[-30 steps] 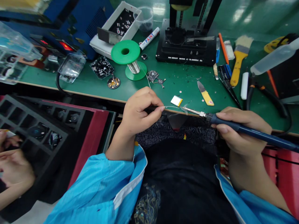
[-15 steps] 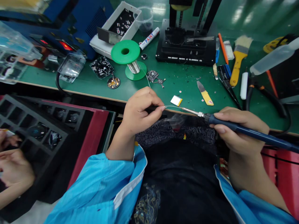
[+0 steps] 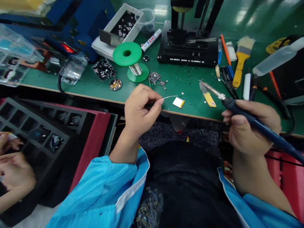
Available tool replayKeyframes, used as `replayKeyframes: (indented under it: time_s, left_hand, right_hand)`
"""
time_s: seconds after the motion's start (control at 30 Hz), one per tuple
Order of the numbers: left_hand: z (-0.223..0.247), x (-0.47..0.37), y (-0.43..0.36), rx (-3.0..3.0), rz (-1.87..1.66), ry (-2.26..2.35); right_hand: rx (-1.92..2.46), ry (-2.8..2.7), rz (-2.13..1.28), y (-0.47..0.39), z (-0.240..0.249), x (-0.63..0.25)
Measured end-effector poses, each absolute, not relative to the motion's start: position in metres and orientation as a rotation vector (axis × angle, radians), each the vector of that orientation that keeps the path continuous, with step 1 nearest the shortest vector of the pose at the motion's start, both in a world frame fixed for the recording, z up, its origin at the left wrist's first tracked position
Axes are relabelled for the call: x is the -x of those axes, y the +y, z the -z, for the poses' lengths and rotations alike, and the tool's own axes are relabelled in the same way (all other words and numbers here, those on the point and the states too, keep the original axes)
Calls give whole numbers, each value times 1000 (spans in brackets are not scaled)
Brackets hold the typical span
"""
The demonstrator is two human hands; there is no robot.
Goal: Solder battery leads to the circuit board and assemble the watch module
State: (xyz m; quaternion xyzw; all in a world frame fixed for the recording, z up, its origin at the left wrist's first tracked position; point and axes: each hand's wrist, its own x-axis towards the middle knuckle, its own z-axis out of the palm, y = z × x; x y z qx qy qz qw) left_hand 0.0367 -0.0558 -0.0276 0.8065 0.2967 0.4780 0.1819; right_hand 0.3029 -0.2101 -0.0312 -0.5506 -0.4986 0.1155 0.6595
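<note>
Just right of the left hand (image 3: pixel 142 109), pinching thin wire (image 3: pixel 169 97), lies a small battery (image 3: pixel 178 102); the right hand (image 3: pixel 251 139), farther off, grips a soldering iron (image 3: pixel 234 107).

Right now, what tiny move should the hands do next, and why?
Maybe bring the iron's tip over to the wire's free end. The left hand pinches the wire, its end poking out near the battery, but the right hand holds the iron with its tip by the knife, apart from the wire.

blue slvs (image 3: pixel 95 186) w/ wht trim (image 3: pixel 131 192)
</note>
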Motion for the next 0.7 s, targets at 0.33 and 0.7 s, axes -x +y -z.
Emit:
replayKeyframes:
  time_s: [0.33, 0.7]
  left_hand:
    - [29, -9, -50, -2457, -1248, 1190]
    - [-1, -18, -43, -2699, -904, 1350]
  right_hand:
    - [1062, -1130, -249, -184, 15, -309]
    - [1308, -1083, -194, -182, 11, -308]
